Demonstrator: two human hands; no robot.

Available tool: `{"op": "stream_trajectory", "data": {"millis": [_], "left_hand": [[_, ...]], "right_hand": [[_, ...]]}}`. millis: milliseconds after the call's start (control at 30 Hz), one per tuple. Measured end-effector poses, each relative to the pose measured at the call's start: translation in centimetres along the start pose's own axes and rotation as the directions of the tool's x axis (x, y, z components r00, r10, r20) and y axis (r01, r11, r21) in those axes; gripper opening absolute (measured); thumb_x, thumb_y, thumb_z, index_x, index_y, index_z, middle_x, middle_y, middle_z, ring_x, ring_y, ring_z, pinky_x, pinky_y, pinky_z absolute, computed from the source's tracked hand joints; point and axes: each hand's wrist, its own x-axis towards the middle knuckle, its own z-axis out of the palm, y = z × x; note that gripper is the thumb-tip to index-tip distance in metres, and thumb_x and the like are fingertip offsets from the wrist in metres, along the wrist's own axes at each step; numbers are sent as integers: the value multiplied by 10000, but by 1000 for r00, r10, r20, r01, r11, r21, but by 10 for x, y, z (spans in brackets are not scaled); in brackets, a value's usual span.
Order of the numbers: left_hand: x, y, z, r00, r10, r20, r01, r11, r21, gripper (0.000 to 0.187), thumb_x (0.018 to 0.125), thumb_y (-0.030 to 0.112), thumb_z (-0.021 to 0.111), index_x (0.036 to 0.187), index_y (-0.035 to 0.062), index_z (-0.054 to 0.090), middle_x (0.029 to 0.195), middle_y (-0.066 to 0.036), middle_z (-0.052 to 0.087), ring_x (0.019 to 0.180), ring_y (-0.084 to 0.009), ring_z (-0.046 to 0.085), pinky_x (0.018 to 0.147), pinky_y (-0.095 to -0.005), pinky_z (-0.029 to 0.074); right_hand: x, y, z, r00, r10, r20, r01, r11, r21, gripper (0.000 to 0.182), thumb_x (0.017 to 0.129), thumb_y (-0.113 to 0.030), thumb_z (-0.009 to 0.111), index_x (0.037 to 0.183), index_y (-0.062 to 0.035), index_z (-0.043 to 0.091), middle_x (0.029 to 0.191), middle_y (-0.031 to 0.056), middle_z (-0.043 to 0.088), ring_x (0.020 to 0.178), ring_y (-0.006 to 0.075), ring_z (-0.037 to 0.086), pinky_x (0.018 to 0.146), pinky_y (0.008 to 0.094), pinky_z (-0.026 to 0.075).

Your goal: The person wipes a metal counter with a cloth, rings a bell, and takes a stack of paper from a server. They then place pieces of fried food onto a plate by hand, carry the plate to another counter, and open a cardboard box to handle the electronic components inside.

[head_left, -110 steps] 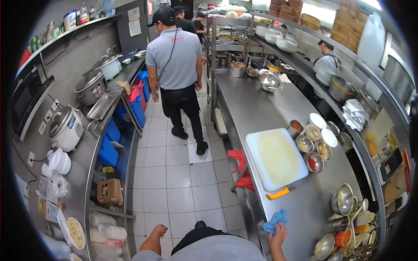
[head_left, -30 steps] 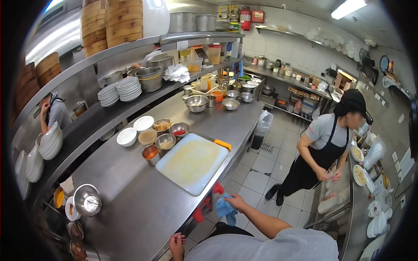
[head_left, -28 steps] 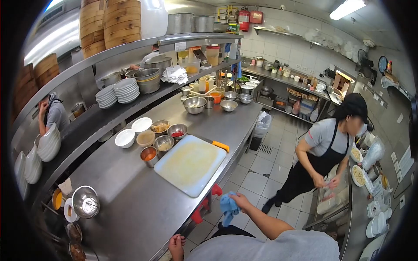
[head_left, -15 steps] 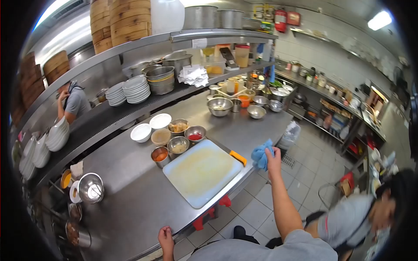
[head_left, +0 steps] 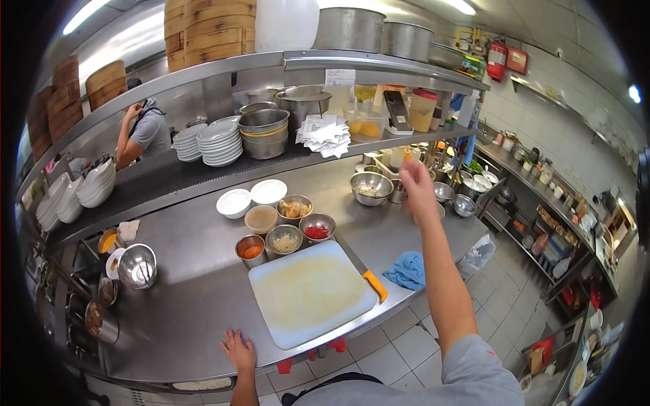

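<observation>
My left hand lies flat on the steel table, fingers spread, left of the white cutting board. Out over the back right of the table, my right hand is raised, its fingers drawn together; I cannot tell what is in them. An orange tip shows right at its fingertips. Behind and beside that hand are a steel bowl and small steel containers. A crumpled blue cloth rests near the table's front edge. A knife with an orange handle lies along the board's right side.
Bowls of ingredients, including red pieces, line the board's far edge. A shiny steel bowl stands at the left. Overhead, the shelf carries stacked plates, pots and paper slips. Another person stands behind it.
My right hand has let go of the blue cloth, now on the table, and moved up toward the back containers. My left hand has come down flat on the table. The view has shifted.
</observation>
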Motion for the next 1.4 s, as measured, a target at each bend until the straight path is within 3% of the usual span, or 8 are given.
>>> {"op": "stream_trajectory", "data": {"millis": [200,400,600,800,1133,1200,1267,1400], "left_hand": [[1,6,-1,1000,-7,-10,7,999,32,419,872,210,594,1263,64,557,1499,-172,403,1440,-330,293,1198,-539,118],[1,11,-4,999,-19,-40,20,999,32,433,847,208,607,1258,77,565,1489,-161,417,1426,-325,317,1192,-544,139],[2,8,-2,998,-13,-69,15,999,32,425,829,218,623,1231,85,586,1464,-140,447,1410,-322,339,1189,-543,156],[3,8,-3,997,-22,-69,24,999,33,434,820,232,621,1228,89,590,1463,-140,448,1406,-321,345,1188,-540,162],[3,8,-4,996,-24,-81,26,999,22,429,822,237,614,1225,91,596,1467,-130,450,1407,-318,346,1189,-536,161],[2,10,-7,997,-33,-68,34,999,14,428,824,237,614,1226,90,597,1468,-131,450,1409,-314,346,1190,-531,162],[2,10,-7,997,-32,-71,33,999,13,427,825,235,614,1226,89,597,1468,-131,451,1408,-312,348,1191,-528,162],[3,9,-4,997,-29,-72,31,999,26,424,829,228,616,1228,85,597,1466,-137,453,1405,-307,354,1191,-523,165]], "right_hand": [[121,-54,97,957,-279,84,257,944,205,379,930,-216,666,1210,11,548,1175,100,619,1119,180,573,970,303,441],[192,-48,152,999,-36,-26,40,991,131,387,889,-310,732,1078,-22,557,921,40,595,922,118,589,763,260,480],[174,-28,173,964,-265,-25,247,857,453,175,892,-98,663,996,-76,523,857,10,545,828,95,554,651,239,467],[165,-13,182,941,-294,167,256,942,216,297,910,-54,563,1193,-29,649,1080,31,638,887,74,546,786,209,430],[185,-28,194,970,-100,219,113,992,-47,267,842,-202,703,978,27,710,853,106,709,756,215,648,684,333,527],[185,-13,190,876,-130,465,430,648,-629,279,799,-242,735,951,-8,730,862,175,717,803,316,674,743,396,531],[183,-11,187,890,-16,456,355,653,-670,333,778,-275,756,1023,-50,730,933,222,701,862,387,662,793,431,522],[155,-27,171,891,-257,375,449,633,-631,460,777,-342,773,1126,-52,698,1013,237,687,907,373,659,811,422,518]]}}
